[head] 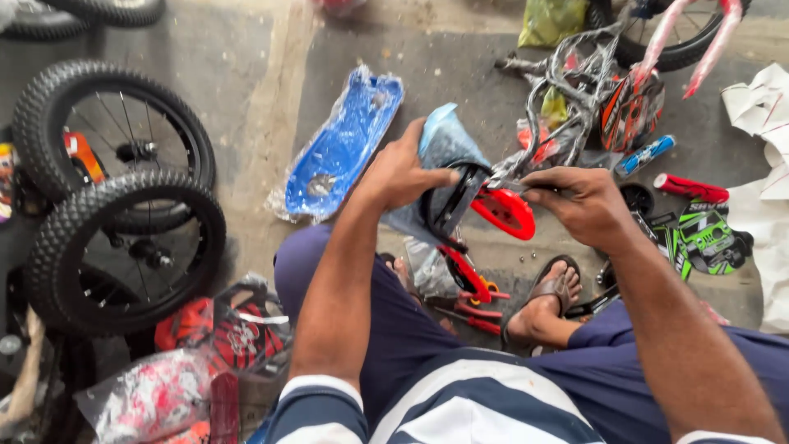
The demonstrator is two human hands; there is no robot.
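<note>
Hands: left hand [400,174] grips plastic-wrapped black guard [448,201], right hand [579,200] pinches thin tool [511,188].

Soft, even daylight fills the view, bright enough to read colours clearly, with no hard-edged shadows; only faint dark patches sit under the two black wheels [123,197] and beneath the person's legs. Mild glare shines off the blue plastic-wrapped panel [341,148] and the crinkled wrapping nearby. The middle is fairly sharp, though the hands look slightly soft. Toward the edges the picture stretches and bends, and the white paper [764,115] looks washed out.
</note>
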